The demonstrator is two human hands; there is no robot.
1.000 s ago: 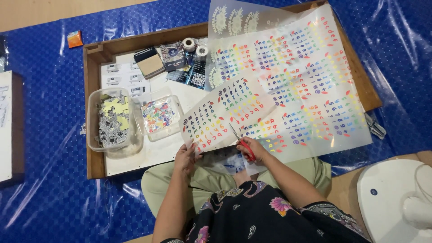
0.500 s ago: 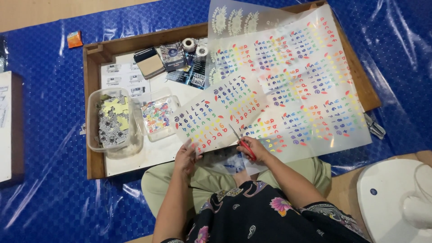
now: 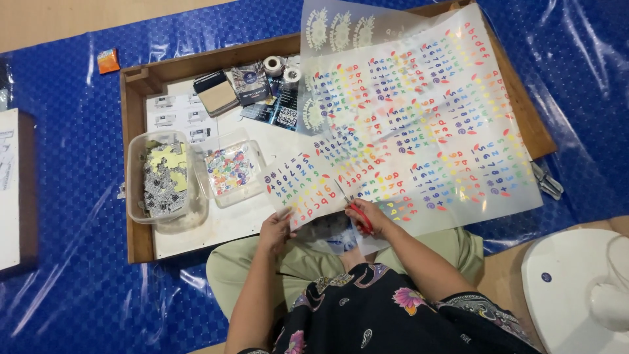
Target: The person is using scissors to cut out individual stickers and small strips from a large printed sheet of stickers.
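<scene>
My right hand (image 3: pixel 371 215) grips red-handled scissors (image 3: pixel 354 211) whose blades point up into a large clear sheet (image 3: pixel 432 124) printed with rows of coloured letters and numbers. My left hand (image 3: pixel 277 231) pinches the lower edge of the strip (image 3: pixel 304 187) partly cut from that sheet's left side. The sheet lies over the right half of a shallow wooden tray (image 3: pixel 135 170) and over my lap.
In the tray stand a clear tub of paper scraps (image 3: pixel 160 176) and a clear box of small coloured cut-outs (image 3: pixel 229 169), with tape rolls (image 3: pixel 282 67), a notebook and printed cards behind. Blue plastic sheeting (image 3: pixel 65 196) covers the floor. A white fan base (image 3: pixel 576 288) sits at lower right.
The scissors have advanced up into the sheet, and the cut strip in my left hand has swung lower and further left. The big sheet shifted slightly.
</scene>
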